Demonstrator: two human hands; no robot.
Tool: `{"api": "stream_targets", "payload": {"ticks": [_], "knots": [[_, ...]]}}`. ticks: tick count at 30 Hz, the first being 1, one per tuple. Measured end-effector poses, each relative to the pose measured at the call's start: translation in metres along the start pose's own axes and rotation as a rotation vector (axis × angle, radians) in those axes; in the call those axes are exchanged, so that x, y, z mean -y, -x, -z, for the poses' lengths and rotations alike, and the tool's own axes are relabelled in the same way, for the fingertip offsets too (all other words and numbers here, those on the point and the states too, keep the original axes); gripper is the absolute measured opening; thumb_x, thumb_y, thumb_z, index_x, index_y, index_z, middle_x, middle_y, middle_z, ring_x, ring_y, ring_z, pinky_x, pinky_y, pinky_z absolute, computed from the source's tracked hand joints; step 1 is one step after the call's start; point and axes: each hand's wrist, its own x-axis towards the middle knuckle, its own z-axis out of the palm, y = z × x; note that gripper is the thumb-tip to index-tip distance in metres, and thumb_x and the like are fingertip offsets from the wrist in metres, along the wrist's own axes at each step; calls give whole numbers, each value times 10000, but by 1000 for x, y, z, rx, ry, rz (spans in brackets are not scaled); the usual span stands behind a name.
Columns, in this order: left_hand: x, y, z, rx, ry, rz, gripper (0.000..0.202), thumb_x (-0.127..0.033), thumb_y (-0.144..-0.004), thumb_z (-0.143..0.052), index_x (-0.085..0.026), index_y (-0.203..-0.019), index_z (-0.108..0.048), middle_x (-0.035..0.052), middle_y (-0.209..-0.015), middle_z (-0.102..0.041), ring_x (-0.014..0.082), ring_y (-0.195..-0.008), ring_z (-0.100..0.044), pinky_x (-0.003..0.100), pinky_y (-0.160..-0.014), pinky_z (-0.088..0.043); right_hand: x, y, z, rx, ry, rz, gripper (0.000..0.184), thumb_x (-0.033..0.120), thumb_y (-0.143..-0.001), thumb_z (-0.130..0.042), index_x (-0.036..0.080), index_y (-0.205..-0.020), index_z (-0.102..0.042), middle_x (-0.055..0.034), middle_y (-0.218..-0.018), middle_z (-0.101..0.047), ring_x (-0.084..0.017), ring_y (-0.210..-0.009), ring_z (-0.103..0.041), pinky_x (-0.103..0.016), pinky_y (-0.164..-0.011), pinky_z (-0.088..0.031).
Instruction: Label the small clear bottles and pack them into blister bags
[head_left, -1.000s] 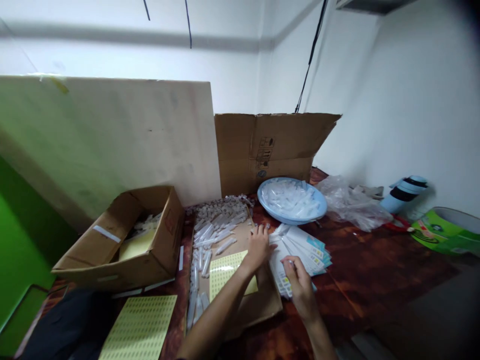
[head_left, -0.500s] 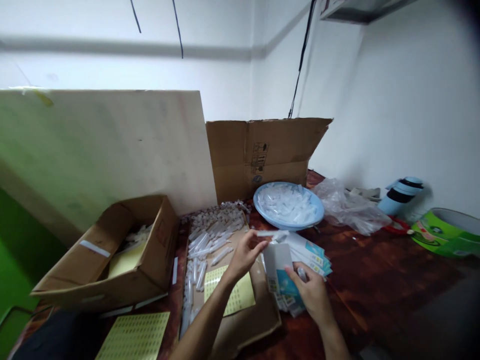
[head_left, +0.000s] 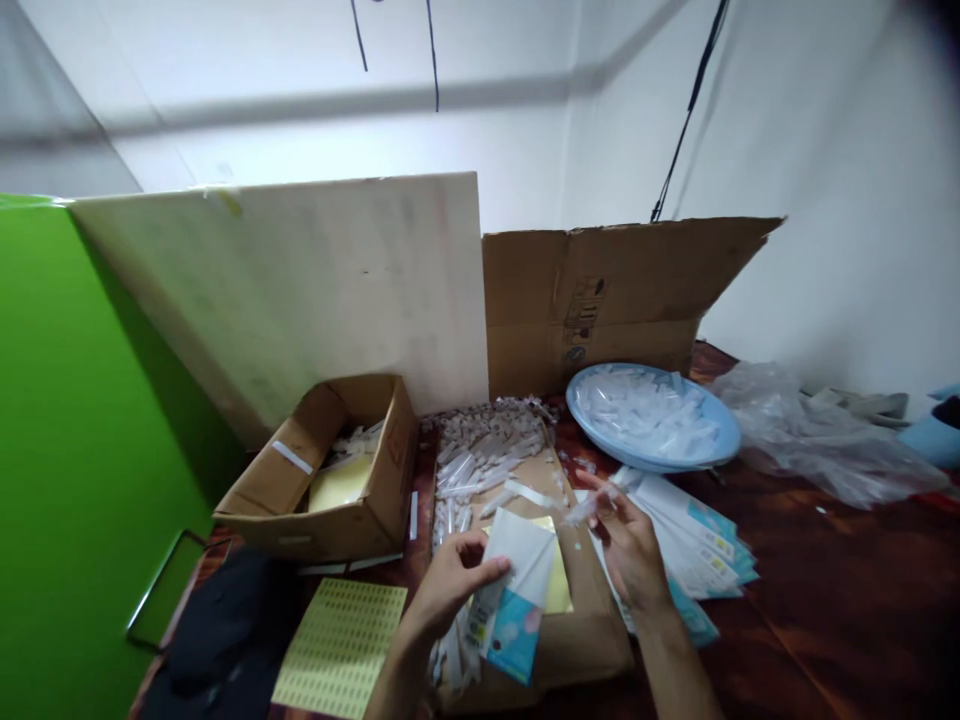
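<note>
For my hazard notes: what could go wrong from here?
The left hand pinches the blue-and-white packet by one edge, so it could slip. The small clear piece at the right hand, its grip blurred, might drop onto the fanned packets. Loose tubes beside the left hand could get knocked.

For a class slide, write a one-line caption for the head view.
Left hand holds a white-and-blue packet; right hand holds a clear plastic piece, with a blue basin beyond.
</note>
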Motion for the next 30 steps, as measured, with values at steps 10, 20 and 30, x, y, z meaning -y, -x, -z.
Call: {"api": "stream_targets", "payload": {"ticks": [10, 20, 30], "knots": [[16, 16, 10, -88, 5, 112, 514, -623, -681, -777, -114, -705, -707, 13, -655, -590, 121, -604, -460, 209, -544, -323, -35, 22, -51, 99, -203, -135, 296, 449, -772, -800, 221, -880, -645, 13, -711, -652, -103, -515, -552, -196, -465, -424], [32, 38, 39, -190, 129, 132, 515, -642, -747, -715, -130, -795, -680, -7, -650, -575, 117, -568, -466, 204, -511, -330, -45, -11, -83, 584, 430, 82, 356, 396, -983, -440, 189, -1033, -725, -107, -977, -727, -220, -786, -646, -361, -765, -526], [25, 60, 61, -329, 202, 46, 479, -611, -764, -719, -155, -902, -669, 2, -773, -623, 137, -662, -512, 205, -580, -407, -69, -74, -139, 670, 375, 171, 24, 196, -792, -673, 209, -812, -667, -27, -866, -641, -207, -827, -601, -336, -798, -499]]}}
